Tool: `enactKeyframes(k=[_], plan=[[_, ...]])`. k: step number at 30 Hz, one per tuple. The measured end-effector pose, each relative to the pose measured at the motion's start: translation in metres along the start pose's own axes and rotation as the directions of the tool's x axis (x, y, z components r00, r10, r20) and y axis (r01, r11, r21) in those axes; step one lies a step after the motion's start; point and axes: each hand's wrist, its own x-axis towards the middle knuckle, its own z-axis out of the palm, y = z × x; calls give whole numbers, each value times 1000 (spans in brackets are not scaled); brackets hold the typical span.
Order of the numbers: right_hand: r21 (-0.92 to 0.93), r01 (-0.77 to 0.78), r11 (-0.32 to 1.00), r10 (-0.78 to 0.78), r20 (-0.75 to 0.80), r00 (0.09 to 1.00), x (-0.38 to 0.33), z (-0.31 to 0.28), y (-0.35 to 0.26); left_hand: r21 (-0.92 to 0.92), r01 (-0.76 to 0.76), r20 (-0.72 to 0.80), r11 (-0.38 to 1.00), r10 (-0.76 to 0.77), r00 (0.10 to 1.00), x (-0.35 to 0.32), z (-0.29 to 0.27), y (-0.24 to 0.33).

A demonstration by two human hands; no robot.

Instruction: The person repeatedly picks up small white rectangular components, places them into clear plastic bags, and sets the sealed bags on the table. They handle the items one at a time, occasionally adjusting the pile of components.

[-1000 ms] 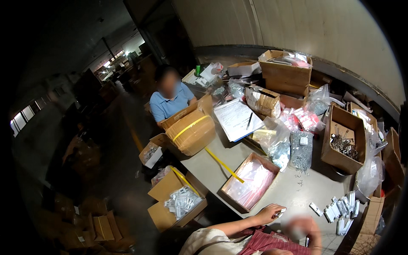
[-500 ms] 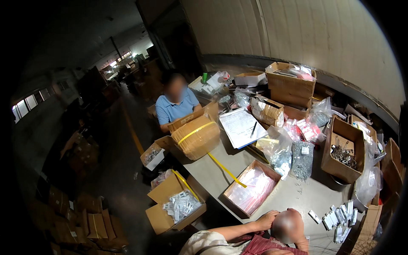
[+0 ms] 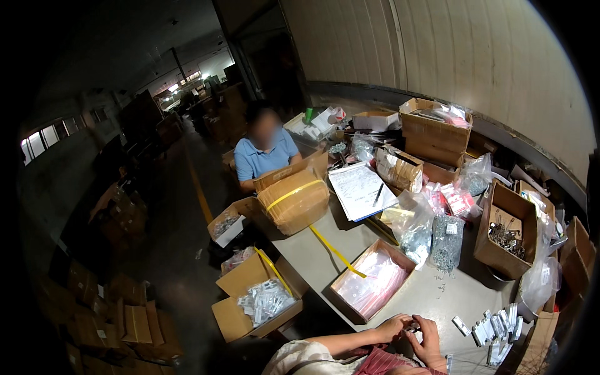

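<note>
A tiny, light, rigid-looking metallic piece (image 3: 412, 325), easily dropped, is pinched between the fingertips of the left hand (image 3: 394, 327) and right hand (image 3: 431, 336) above the grey surface (image 3: 312, 256), best held by its edges

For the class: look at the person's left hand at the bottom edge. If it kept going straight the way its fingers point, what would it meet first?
The left hand points rightward at the small item pinched between both hands, so it would meet that first, with the right hand just behind it. Depth is hard to judge here.
</note>
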Motion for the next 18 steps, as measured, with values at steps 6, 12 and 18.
enactKeyframes(k=[6,12,18], plan=[[-30,-12,999,16,152,988,15,-46,-25,20,-17,38,1000,16,999,-4,4,-15],[-224,448,866,-500,-425,754,-2,-149,-132,-32,58,-43,998,-60,997,6,-3,14],[-357,684,636,-657,215,723,74,-83,-113,-22,-22,-75,1000,20,997,-4,0,-2]])
